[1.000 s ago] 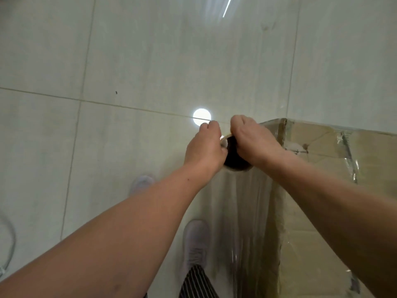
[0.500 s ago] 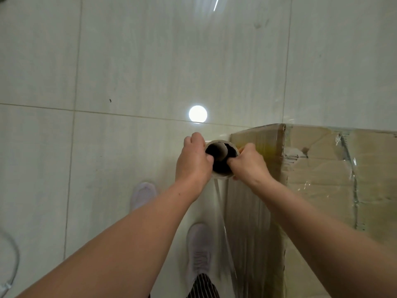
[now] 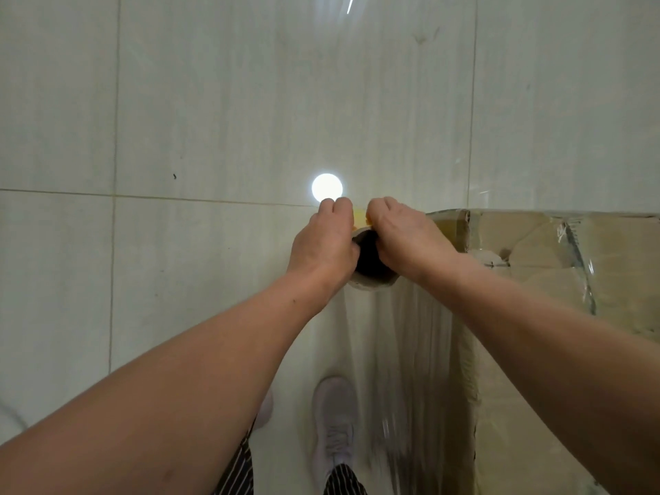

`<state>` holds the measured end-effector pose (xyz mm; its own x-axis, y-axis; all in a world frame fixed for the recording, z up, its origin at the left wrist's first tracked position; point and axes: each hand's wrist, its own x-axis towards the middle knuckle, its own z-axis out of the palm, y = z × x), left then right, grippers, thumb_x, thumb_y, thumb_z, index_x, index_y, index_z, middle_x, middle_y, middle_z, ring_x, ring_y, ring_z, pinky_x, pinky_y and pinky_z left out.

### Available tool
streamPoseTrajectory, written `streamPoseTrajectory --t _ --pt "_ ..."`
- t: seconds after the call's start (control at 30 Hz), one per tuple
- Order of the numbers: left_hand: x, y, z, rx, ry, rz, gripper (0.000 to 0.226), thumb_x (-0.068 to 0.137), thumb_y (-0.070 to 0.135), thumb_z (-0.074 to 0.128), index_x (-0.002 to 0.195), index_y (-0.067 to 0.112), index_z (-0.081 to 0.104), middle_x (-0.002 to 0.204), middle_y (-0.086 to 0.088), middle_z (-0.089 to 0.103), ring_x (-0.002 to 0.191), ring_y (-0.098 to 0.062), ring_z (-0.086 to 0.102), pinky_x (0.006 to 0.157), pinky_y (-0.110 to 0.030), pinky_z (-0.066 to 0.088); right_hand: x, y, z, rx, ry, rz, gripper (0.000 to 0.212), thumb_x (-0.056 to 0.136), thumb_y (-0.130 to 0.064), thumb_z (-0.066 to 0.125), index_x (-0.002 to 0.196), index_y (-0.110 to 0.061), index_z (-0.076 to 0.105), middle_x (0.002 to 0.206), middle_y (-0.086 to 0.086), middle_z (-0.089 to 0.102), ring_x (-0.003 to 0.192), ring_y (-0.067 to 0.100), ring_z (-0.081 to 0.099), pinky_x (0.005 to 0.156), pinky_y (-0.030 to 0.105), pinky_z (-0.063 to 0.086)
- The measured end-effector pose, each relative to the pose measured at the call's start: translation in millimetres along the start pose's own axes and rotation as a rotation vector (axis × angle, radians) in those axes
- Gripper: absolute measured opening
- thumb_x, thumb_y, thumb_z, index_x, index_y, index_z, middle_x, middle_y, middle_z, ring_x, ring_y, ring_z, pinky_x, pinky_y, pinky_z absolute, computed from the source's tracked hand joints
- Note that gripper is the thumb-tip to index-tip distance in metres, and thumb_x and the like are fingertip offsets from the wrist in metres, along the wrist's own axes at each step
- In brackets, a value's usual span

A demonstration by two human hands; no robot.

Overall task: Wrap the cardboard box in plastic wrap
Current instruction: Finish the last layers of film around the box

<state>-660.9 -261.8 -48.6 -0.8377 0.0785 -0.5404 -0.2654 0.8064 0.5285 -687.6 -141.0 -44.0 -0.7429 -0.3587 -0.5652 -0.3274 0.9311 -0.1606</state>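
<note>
Head view: left hand and right hand, each grip clenched on the upright roll, have swung it back out from the box corner. Film now stretches toward the box's near side, readying another pass.

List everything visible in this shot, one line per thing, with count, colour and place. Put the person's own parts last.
cardboard box: one, brown, right side, partly covered in film
plastic wrap roll: one, dark hollow core, upright at the box's near corner, held by both hands
plastic wrap film: one sheet, clear, hanging below the roll along the box's side
floor: pale grey-green tiles, with a round white light reflection
shoes: two, pale, bottom centre
trousers: striped black and white, bottom edge
left hand: one, gripping the roll's rim
right hand: one, gripping the roll's rim
</note>
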Motion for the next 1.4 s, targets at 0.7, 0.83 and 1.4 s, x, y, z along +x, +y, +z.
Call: streamPoseTrajectory --t 0.7,0.83,1.4 --pt "34 15 -18 0.176 -0.095 0.054 0.029 0.083 0.0 0.046 0.109 0.011 0.041 0.107 -0.007 0.047 0.082 -0.022 0.038 0.062 -0.032 0.032 1 7 2 0.699 -0.139 0.626 0.016 0.089 -0.009 0.047 0.105 -0.006 0.043 0.096 0.011 0.053 0.079 0.026 0.053 0.058 0.027 0.041" --pt "39 14 -27 0.157 -0.1 0.052 0.024 0.082 0.001 0.046 0.104 0.012 0.041 0.105 -0.006 0.049 0.082 -0.022 0.037 0.064 -0.032 0.032 11 5 -5 0.548 -0.08 0.544 0.005 0.087 -0.004 0.043 0.09 -0.007 0.04 0.089 0.013 0.052 0.08 0.03 0.049 0.063 0.032 0.036" --pt "68 27 -28 -0.209 -0.096 -0.097 0.027 0.086 0.013 0.055 0.112 0.009 0.045 0.114 -0.008 0.05 0.092 -0.028 0.055 0.066 -0.032 0.041 56 34 -38 -0.067 0.051 0.155 0.028 0.088 -0.005 0.045 0.113 -0.006 0.057 0.106 0.012 0.054 0.097 0.03 0.053 0.069 0.033 0.038"
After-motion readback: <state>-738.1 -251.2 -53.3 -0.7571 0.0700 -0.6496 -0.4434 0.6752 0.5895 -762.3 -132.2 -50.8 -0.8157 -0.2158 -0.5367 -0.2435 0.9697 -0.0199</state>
